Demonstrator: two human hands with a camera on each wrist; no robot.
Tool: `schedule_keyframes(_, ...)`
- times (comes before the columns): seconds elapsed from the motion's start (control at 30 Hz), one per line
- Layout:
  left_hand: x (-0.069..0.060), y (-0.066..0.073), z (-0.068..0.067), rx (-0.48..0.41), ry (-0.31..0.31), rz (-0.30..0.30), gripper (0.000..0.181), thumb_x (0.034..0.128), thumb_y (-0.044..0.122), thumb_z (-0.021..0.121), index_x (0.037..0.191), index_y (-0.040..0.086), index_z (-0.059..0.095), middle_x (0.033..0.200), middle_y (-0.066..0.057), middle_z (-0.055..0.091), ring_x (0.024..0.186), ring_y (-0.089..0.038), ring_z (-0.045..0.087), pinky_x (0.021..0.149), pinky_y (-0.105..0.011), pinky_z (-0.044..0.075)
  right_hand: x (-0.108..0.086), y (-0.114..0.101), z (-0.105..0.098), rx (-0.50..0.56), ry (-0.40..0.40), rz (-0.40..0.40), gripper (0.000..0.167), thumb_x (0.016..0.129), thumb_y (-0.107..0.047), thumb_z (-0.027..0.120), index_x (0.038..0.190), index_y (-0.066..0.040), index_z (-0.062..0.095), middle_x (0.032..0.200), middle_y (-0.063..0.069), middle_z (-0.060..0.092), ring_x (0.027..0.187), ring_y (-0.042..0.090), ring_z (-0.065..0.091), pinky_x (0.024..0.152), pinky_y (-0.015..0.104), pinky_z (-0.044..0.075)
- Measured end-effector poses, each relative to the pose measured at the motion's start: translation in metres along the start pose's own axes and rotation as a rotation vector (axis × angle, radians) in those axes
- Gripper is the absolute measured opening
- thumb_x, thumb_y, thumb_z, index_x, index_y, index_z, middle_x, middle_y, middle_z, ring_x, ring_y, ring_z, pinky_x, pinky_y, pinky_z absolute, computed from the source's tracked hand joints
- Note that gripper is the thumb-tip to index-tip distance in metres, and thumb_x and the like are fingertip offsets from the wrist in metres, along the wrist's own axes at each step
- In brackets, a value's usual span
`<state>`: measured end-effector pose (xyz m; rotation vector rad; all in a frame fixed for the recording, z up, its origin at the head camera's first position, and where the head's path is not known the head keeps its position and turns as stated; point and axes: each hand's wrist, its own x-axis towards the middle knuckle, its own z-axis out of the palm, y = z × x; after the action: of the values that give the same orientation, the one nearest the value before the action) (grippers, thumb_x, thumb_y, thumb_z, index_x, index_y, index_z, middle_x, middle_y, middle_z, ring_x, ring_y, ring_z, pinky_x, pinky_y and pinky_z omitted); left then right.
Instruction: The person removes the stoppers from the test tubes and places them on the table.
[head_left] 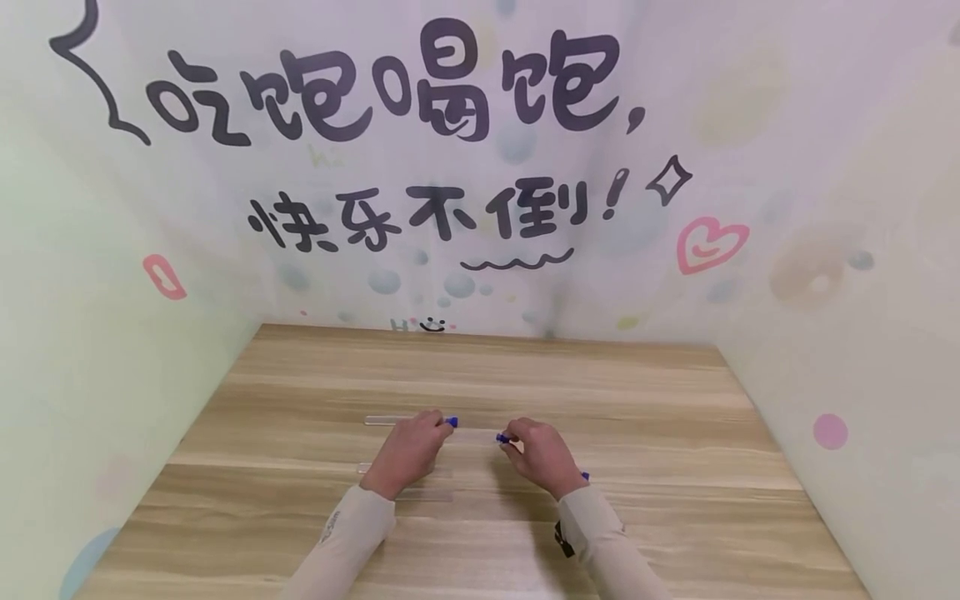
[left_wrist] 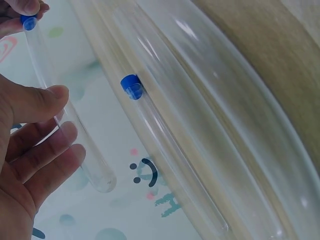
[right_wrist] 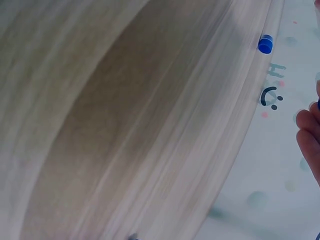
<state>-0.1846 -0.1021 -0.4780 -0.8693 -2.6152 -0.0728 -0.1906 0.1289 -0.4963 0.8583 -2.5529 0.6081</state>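
Observation:
In the left wrist view my left hand (left_wrist: pixel 35 135) holds a clear test tube (left_wrist: pixel 95 165) between thumb and fingers, its rounded end pointing away from the cap. At the tube's other end my right hand (head_left: pixel 543 454) pinches a blue cap (head_left: pixel 502 438). Whether that cap is fully seated cannot be told. Just beyond my left hand, a second clear tube (head_left: pixel 386 420) with a blue cap (left_wrist: pixel 132 87) lies on the table. Only the fingers (right_wrist: pixel 309 132) of my right hand show in the right wrist view.
Left of my left wrist, another clear tube end (head_left: pixel 363 468) shows on the wood-grain table (head_left: pixel 645 400). A blue piece (head_left: pixel 585 476) peeks out beside my right wrist. Behind the table hangs a printed backdrop (head_left: pixel 480 292), with pale walls at both sides.

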Motion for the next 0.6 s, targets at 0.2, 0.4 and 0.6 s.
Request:
schedule_keyframes(0.2,-0.001,-0.001,0.002,0.015,0.024,0.005,0.010,0.0790,0.002,0.072,0.084,0.010,0.072,0.076,0.000,0.059,0.066,-0.011,0.056,0.052,-0.022,0.048,0.000,0.000,0.000,0.021,0.029,-0.006,0.018,0.074,-0.006,0.079,0.080,-0.009,0.063,0.077,0.001,0.068,0.070,0.014,0.067,0.062,0.024,0.054)
schedule_keyframes(0.4,-0.003,-0.006,0.002,0.015,0.031,0.001,0.015,0.0766,-0.001,0.072,0.085,0.011,0.072,0.077,0.000,0.060,0.069,-0.012,0.058,0.053,-0.022,0.050,0.000,0.005,-0.005,0.005,0.011,-0.004,0.017,0.075,-0.004,0.078,0.087,-0.008,0.067,0.083,0.001,0.071,0.075,0.013,0.069,0.067,0.026,0.056)
schedule_keyframes(0.6,-0.006,-0.012,-0.001,0.021,0.022,-0.026,0.016,0.0772,-0.002,0.070,0.086,0.011,0.071,0.076,-0.001,0.060,0.068,-0.013,0.059,0.052,-0.024,0.050,-0.005,0.019,-0.012,-0.021,0.007,0.036,0.019,0.076,-0.004,0.077,0.090,-0.009,0.066,0.083,0.001,0.072,0.075,0.015,0.070,0.065,0.028,0.056)
